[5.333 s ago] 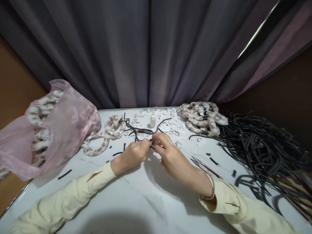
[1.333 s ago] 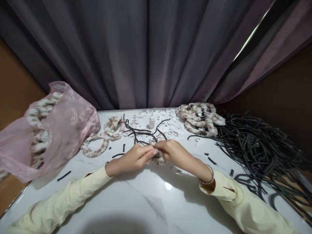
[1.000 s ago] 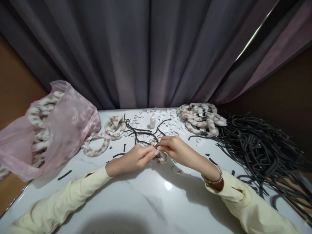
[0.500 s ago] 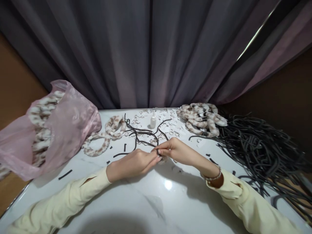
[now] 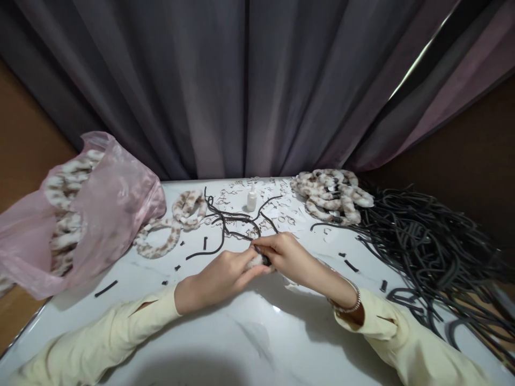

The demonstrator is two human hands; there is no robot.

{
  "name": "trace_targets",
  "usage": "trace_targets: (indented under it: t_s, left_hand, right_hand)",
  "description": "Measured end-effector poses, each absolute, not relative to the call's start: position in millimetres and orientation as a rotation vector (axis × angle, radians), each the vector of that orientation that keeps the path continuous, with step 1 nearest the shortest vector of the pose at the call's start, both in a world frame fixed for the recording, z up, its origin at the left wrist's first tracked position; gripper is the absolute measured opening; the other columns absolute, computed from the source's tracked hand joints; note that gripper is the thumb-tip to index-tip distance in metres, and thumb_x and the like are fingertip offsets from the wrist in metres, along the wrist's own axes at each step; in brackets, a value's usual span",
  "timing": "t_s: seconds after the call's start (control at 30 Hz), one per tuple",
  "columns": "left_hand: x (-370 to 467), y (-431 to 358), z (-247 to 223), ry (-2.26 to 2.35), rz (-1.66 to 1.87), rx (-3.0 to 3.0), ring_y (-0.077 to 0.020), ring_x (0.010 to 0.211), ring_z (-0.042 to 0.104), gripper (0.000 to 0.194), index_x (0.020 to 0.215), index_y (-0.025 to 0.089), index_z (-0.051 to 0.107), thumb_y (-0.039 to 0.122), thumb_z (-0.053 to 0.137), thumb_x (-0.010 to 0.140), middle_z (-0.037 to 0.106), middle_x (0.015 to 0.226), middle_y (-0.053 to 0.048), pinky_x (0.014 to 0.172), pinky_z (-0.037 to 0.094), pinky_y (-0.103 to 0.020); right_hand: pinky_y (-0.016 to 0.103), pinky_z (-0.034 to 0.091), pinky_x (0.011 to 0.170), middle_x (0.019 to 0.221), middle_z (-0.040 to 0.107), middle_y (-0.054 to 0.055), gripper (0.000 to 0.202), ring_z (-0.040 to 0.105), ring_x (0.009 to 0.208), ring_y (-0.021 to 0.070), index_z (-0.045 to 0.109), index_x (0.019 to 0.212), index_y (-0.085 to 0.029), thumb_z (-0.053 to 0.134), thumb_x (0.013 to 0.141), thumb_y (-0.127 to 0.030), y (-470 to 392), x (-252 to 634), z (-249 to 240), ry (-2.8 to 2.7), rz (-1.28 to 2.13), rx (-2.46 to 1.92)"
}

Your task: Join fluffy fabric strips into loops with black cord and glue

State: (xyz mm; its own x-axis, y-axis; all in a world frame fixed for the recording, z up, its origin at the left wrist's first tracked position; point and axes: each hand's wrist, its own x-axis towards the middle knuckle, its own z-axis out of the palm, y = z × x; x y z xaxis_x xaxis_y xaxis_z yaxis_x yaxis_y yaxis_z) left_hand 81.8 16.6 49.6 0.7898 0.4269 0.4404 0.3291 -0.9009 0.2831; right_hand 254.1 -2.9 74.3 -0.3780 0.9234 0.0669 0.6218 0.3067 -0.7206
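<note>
- Both hands have slid a little lower and closer together in the frame since half a second ago; left wrist now lies flatter on the tabletop.
- Left hand (image 5: 225, 271) at centre frame, forearm coming in from lower left in a cream sleeve, palm down, fingers curled and pinched on a small fuzzy piece (image 5: 257, 261).
- Right hand (image 5: 286, 254) just right of centre, forearm from lower right, wrist bent inward, bracelet (image 5: 346, 305) on the wrist; thumb and fingertips closed on the same fuzzy piece and on the end of a black cord (image 5: 225, 228).
- Fuzzy piece sits between the two sets of fingertips, just above the white marble table (image 5: 241, 332); mostly hidden, shape cannot be told.
- Black cord runs from the fingertips up and left across the table.
- Pink plastic bag (image 5: 100, 209) at left holds fuzzy spotted rings.
- Loose fuzzy rings (image 5: 177, 220) lie left of centre; a pile of fuzzy rings (image 5: 333, 195) at upper right.
- Small white bottle (image 5: 251, 199) stands upright above the hands.
- Heap of black cords (image 5: 434, 252) at right.
- Short black offcuts (image 5: 107, 288) scattered on the table.
</note>
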Motion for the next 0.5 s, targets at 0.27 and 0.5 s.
trace_targets:
  t_s: [0.27, 0.5]
  left_hand:
    - [75, 16, 50, 0.42, 0.587, 2.98, -0.0126, 0.041, 0.047, 0.023, 0.091, 0.013, 0.05, 0.023, 0.029, 0.094, 0.055, 0.058, 0.001, 0.044, 0.035, -0.025]
    - [79, 14, 44, 0.152, 0.907, 3.376, -0.0168, 0.057, 0.055, 0.015, 0.08, 0.01, 0.055, 0.005, 0.041, 0.085, 0.057, 0.061, -0.004, 0.048, 0.04, -0.028]
  right_hand:
    - [0.018, 0.029, 0.05, 0.05, 0.043, -0.004, 0.022, 0.039, 0.05, 0.007, 0.055, 0.058, -0.012, 0.041, 0.073, -0.003, 3, 255, 72, -2.095, 1.091, -1.401]
    - [0.016, 0.036, 0.045, 0.05, 0.055, -0.001, 0.023, 0.045, 0.044, 0.0065, 0.057, 0.058, -0.011, 0.04, 0.071, -0.004, 12, 268, 70, -2.135, 1.518, -1.329]
